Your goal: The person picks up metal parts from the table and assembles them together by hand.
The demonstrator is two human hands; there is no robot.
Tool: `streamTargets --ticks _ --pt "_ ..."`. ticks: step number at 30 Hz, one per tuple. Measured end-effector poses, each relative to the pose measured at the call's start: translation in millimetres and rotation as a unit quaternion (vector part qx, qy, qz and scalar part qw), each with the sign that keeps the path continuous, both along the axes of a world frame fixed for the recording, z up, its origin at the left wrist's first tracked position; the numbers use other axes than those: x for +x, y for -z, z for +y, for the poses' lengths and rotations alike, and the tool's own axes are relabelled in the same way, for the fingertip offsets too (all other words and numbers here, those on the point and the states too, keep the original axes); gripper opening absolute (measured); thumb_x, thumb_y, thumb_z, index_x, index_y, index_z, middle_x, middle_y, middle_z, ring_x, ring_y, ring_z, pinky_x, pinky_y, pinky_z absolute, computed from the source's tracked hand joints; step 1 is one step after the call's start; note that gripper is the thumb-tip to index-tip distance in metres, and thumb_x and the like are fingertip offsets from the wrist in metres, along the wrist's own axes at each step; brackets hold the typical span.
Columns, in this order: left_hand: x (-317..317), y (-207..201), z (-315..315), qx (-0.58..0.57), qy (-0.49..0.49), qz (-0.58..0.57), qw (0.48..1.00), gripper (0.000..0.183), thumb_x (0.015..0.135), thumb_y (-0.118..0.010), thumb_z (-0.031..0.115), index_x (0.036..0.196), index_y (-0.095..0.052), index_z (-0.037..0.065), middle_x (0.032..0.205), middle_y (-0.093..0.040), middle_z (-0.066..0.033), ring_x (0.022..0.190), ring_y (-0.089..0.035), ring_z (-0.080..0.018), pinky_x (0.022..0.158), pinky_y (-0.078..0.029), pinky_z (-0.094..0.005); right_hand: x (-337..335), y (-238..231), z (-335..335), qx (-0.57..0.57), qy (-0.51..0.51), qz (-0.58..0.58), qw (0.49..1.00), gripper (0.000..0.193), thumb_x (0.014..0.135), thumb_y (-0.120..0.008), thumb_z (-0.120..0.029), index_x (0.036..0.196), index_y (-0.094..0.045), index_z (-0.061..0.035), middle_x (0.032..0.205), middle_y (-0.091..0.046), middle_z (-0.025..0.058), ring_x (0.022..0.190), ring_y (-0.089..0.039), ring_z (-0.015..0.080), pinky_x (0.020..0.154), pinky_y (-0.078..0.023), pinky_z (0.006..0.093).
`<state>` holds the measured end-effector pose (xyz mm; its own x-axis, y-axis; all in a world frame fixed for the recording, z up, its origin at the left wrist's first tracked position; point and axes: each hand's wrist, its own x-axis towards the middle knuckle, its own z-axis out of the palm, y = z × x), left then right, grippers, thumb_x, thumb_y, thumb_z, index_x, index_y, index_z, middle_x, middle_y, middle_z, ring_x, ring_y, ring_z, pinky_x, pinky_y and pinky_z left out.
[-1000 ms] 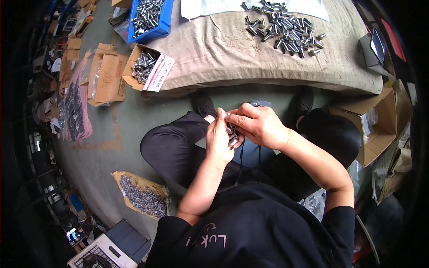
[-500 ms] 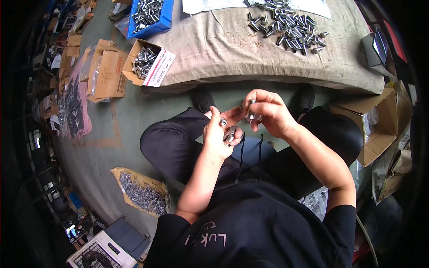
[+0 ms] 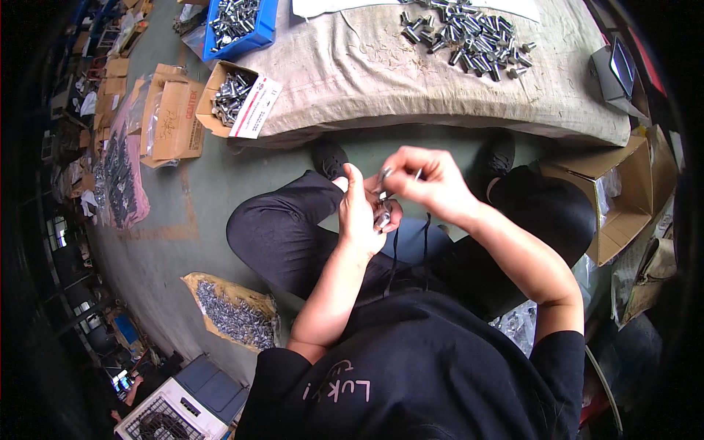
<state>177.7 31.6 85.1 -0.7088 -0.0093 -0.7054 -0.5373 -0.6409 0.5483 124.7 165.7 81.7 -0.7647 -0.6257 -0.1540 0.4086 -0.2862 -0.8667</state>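
My left hand (image 3: 357, 221) is cupped in front of my lap, thumb raised, with its fingers curled around shiny metal bolts (image 3: 382, 218). The exact number of pieces in it is hidden. Close against its fingers, my right hand (image 3: 438, 189) pinches a small metal piece (image 3: 385, 174) between thumb and fingertips. It looks like a bolt or nut, but blur and the fingers hide its kind. A second thin metal edge (image 3: 419, 174) shows between the right fingers. On the cloth-covered table (image 3: 337, 81) ahead lies a loose pile of bolts (image 3: 480, 44).
A blue bin (image 3: 265, 31) and a small carton (image 3: 253, 110), both holding bolts, stand at the table's left. Leftward on the floor are a brown box (image 3: 176, 125) and a sack (image 3: 192, 281) of small metal parts. An opened cardboard box (image 3: 623, 235) sits right.
My right hand has moved left and closer to my left hand, bringing its metal piece over the left fingers. The bolt end seen by my left thumb is now out of sight.
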Motion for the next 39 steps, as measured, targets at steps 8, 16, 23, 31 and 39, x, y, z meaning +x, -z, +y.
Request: streamTargets --ticks 8,16,23,31,39 --pt "2 21 -10 0.048 -0.053 0.058 0.996 0.042 0.092 -0.039 0.035 0.096 -0.054 -0.004 0.077 -0.056 -0.0071 0.054 -0.046 -0.0104 0.044 -0.033 -0.0198 0 1 3 0.079 -0.026 0.048 0.995 0.020 0.071 -0.070 -0.018 0.075 -0.059 -0.0024 0.064 -0.059 0.0032 0.058 -0.052 0.0094 0.054 -0.044 0.0264" --pt "2 5 9 -0.173 -0.130 0.202 0.955 0.032 0.093 -0.041 0.028 0.096 -0.055 0.000 0.075 -0.051 -0.0012 0.056 -0.044 -0.0045 0.046 -0.035 -0.0177 22 -2 -4 0.204 0.003 0.214 0.955 0.024 0.069 -0.070 -0.012 0.087 -0.057 -0.0045 0.068 -0.060 0.0067 0.061 -0.057 0.0118 0.057 -0.046 0.0263" --pt "3 15 9 -0.244 -0.093 0.226 0.938 0.038 0.093 -0.039 0.033 0.100 -0.053 -0.001 0.080 -0.052 -0.0034 0.068 -0.051 -0.0094 0.059 -0.042 -0.0209 26 -4 -6 0.222 0.034 0.206 0.952 0.019 0.070 -0.066 -0.007 0.086 -0.056 -0.0020 0.070 -0.060 0.0056 0.060 -0.057 0.0112 0.055 -0.046 0.0257" --pt "-4 10 -14 0.102 -0.107 0.069 0.987 0.026 0.086 -0.039 0.006 0.108 -0.048 -0.007 0.092 -0.054 -0.0127 0.086 -0.052 -0.0192 0.080 -0.045 -0.0313 3 9 4 -0.092 0.024 -0.257 0.962 0.012 0.071 -0.055 0.000 0.081 -0.052 -0.0066 0.066 -0.050 -0.0006 0.050 -0.040 0.0051 0.043 -0.027 0.0197" --pt "1 3 -8 0.027 -0.108 0.072 0.991 0.024 0.089 -0.045 0.006 0.107 -0.049 -0.009 0.089 -0.056 -0.0135 0.075 -0.056 -0.0167 0.076 -0.050 -0.0306 3 11 2 0.030 -0.003 -0.070 0.997 0.011 0.074 -0.061 -0.002 0.082 -0.054 -0.0067 0.065 -0.047 -0.0042 0.056 -0.037 0.0018 0.046 -0.029 0.0182"
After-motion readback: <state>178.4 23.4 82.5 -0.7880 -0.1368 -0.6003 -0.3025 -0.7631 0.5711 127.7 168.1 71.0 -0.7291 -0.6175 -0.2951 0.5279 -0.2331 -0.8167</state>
